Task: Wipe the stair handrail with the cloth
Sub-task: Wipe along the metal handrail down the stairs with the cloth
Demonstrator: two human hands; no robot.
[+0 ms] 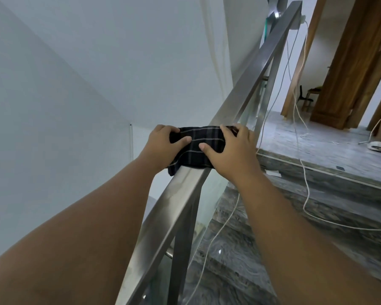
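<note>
A square stainless-steel handrail (253, 69) runs from the bottom centre up to the top right. A dark checked cloth (201, 145) is draped over the rail about halfway up. My left hand (163, 146) grips the cloth's left end, fingers curled over its far edge. My right hand (233, 150) presses on the cloth's right end, thumb across the top. The rail under the cloth is hidden.
A glass panel (209, 208) and steel posts stand under the rail. Grey marble steps (317, 194) rise on the right with white cables (306, 179) trailing over them. Wooden door frames (350, 69) stand at the landing. A white wall (75, 84) fills the left.
</note>
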